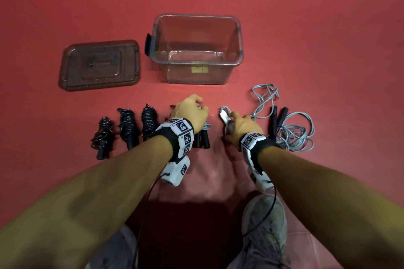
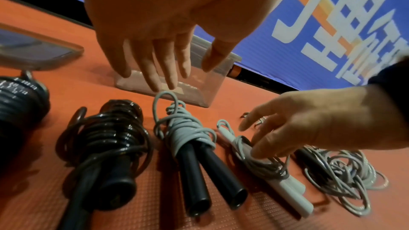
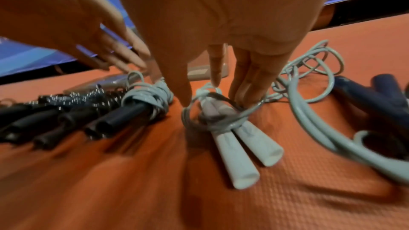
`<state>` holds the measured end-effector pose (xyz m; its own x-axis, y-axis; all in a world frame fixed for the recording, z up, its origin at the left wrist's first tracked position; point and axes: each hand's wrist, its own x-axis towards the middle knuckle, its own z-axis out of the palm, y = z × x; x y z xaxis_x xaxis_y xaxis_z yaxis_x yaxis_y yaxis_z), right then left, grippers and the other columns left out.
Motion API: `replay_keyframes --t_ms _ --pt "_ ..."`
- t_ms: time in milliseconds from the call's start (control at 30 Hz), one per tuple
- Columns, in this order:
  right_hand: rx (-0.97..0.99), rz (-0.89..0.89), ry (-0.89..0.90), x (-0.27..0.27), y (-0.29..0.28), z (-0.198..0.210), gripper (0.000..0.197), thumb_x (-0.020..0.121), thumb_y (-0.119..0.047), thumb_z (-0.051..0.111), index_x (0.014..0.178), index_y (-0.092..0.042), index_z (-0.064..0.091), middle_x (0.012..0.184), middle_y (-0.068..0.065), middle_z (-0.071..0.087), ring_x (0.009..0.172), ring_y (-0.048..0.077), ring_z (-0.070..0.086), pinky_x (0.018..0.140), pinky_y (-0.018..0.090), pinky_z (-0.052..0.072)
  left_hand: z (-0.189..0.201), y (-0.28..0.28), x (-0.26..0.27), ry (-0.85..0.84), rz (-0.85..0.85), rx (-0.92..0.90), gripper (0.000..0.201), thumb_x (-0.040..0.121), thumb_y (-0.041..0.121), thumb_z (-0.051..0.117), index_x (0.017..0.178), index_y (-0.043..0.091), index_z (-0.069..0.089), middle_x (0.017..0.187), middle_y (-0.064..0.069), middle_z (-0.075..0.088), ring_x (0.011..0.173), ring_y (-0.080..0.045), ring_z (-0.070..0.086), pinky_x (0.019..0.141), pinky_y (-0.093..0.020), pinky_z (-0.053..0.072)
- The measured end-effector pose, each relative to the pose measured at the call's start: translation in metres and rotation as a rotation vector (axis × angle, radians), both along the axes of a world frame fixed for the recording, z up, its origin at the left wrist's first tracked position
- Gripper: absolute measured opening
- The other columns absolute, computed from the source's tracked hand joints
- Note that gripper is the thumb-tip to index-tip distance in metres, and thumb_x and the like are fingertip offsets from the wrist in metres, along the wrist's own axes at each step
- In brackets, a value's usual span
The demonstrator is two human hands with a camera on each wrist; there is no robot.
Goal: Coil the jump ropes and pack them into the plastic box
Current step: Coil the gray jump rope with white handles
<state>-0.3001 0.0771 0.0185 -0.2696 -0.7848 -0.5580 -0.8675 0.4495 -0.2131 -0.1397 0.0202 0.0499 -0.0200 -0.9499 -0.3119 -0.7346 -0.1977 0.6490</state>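
The clear plastic box (image 1: 237, 28) stands open on the red mat, with its lid (image 1: 99, 64) lying to its left. Three coiled black ropes (image 1: 129, 126) lie in a row at the left. My left hand (image 2: 168, 69) hovers with straight fingers over a coiled grey rope with black handles (image 2: 190, 132), not touching it. My right hand (image 3: 214, 98) reaches down with straight fingers. Its thumb and fingertips (image 3: 250, 85) straddle and touch the coiled rope with white handles (image 3: 241, 153). A loose grey rope with black handles (image 1: 293, 131) lies uncoiled at the right.
My shoe (image 1: 265, 227) and knees are at the near edge of the mat. A blue banner with white characters (image 2: 332, 24) runs along the far side. Bare red mat (image 1: 328, 50) surrounds the box.
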Motion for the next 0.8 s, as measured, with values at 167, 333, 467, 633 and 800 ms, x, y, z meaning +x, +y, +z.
replay_keyframes --t_ms 167,333,467,633,800 --pt "0.013 0.012 0.02 0.003 -0.002 -0.004 0.06 0.097 -0.035 0.053 0.15 -0.032 0.025 0.13 0.022 0.045 0.119 0.042 0.056 0.096 0.046 0.045 -0.003 0.003 -0.001 0.055 0.017 0.008 0.023 0.09 0.025 0.06 0.109 0.027 0.072 0.099 0.008 0.074 0.096 -0.019 0.067 0.086 -0.028 0.052" --pt "0.051 0.001 -0.054 0.004 -0.001 0.001 0.066 0.095 -0.033 0.059 0.151 -0.026 0.025 0.122 0.024 0.061 0.114 0.041 0.059 0.086 0.038 0.044 -0.001 0.002 -0.001 0.155 0.033 0.008 0.023 0.09 0.019 0.056 0.104 0.028 0.071 0.087 0.014 0.068 0.084 -0.013 0.065 0.072 -0.022 0.043" --pt "0.015 -0.086 -0.166 0.011 -0.009 0.014 0.07 0.085 -0.033 0.072 0.143 -0.023 0.036 0.123 0.013 0.064 0.11 0.037 0.063 0.084 0.034 0.046 0.003 0.0 0.0 0.193 0.035 0.018 0.021 0.091 0.019 0.057 0.105 0.026 0.071 0.089 0.011 0.07 0.08 -0.01 0.063 0.07 -0.021 0.046" --pt "-0.119 -0.135 -0.325 0.024 -0.022 0.03 0.057 0.083 -0.019 0.066 0.137 -0.026 0.048 0.115 0.009 0.068 0.1 0.029 0.065 0.085 0.031 0.051 0.009 0.006 0.008 0.123 0.015 0.134 0.016 0.096 0.019 0.055 0.099 0.023 0.07 0.107 0.0 0.071 0.1 -0.025 0.064 0.082 -0.024 0.045" --pt "-0.262 -0.225 -0.574 0.024 -0.015 0.042 0.052 0.083 0.006 0.061 0.122 -0.027 0.054 0.07 0.001 0.058 0.038 0.001 0.048 0.044 0.018 0.043 0.016 0.015 0.007 0.277 0.044 0.26 0.038 0.093 0.048 0.056 0.112 0.017 0.067 0.109 -0.003 0.07 0.103 -0.026 0.064 0.094 -0.031 0.048"
